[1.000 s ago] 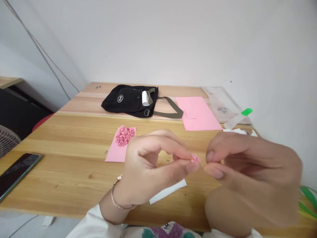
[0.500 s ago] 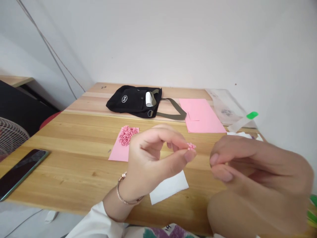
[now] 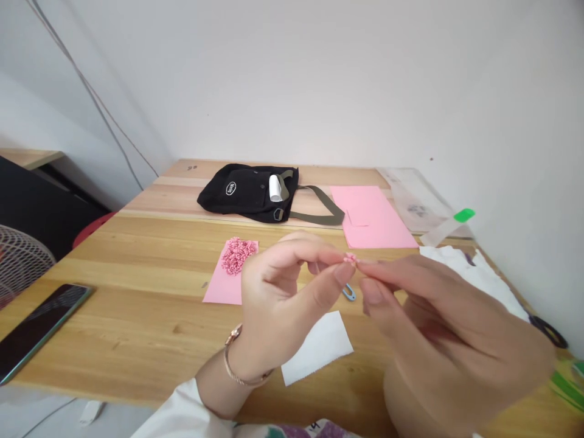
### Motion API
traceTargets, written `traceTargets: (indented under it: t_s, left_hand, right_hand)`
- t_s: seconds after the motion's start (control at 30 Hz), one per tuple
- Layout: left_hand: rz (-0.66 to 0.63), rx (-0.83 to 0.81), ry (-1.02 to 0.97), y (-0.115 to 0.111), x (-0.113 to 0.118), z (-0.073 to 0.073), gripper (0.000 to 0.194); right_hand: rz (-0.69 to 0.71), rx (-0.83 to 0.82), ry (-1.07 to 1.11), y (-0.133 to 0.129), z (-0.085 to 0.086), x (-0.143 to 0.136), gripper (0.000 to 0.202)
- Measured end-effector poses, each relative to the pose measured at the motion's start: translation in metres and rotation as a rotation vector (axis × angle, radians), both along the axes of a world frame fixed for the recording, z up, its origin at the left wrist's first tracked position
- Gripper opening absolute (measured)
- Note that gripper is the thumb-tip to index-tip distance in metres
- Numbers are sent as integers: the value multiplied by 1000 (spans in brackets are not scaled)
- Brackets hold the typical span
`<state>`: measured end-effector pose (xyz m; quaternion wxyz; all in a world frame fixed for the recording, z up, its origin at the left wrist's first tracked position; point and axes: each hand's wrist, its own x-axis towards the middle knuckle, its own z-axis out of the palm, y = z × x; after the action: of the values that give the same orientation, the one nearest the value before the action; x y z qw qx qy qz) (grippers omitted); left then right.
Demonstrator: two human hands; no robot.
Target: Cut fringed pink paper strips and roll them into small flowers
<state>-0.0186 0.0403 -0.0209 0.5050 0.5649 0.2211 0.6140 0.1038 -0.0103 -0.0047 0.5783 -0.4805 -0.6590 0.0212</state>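
My left hand [image 3: 292,292] is closed, pinching a small pink knobbly piece [image 3: 350,258] between thumb and index fingertip. From the right, my right hand [image 3: 447,328] meets it, fingers bent, with the index fingertip at the pink piece and the thumb tip just below. Whatever lies between those right fingertips is too small to make out. Behind the hands a blue pin-shaped clip [image 3: 349,292] rests on the table. A white paper sheet [image 3: 319,347] lies below my left hand. To the left, a pile of pink bits [image 3: 238,255] sits on a pink card [image 3: 221,289], partly covered by my hand.
A black bag [image 3: 246,191] with a white roll [image 3: 275,188] lies at the back, beside pink sheets [image 3: 378,219]. At right are a clear strip with a green end [image 3: 464,215], white cloth-like material [image 3: 488,283] and a black handle [image 3: 547,331]. A phone [image 3: 45,322] lies left.
My right hand has moved left and up, bringing its fingertips to the pink piece. My left hand keeps its pinch. The blue clip and the black handle have come into view.
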Motion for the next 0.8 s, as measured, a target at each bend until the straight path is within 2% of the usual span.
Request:
traceTargets:
  t_s: [0.13,0.3,0.8]
  left_hand:
    - [57,30,8,-1,0,1,8]
    - [101,73,38,-1,2,2,8]
    - [303,261,125,-6,7,-2,17]
  right_hand:
    - [-58,71,6,2,-3,-4,33]
    - [-27,-5,-20,2,2,-5,32]
    - [-107,-46,-94,-2,6,-5,23]
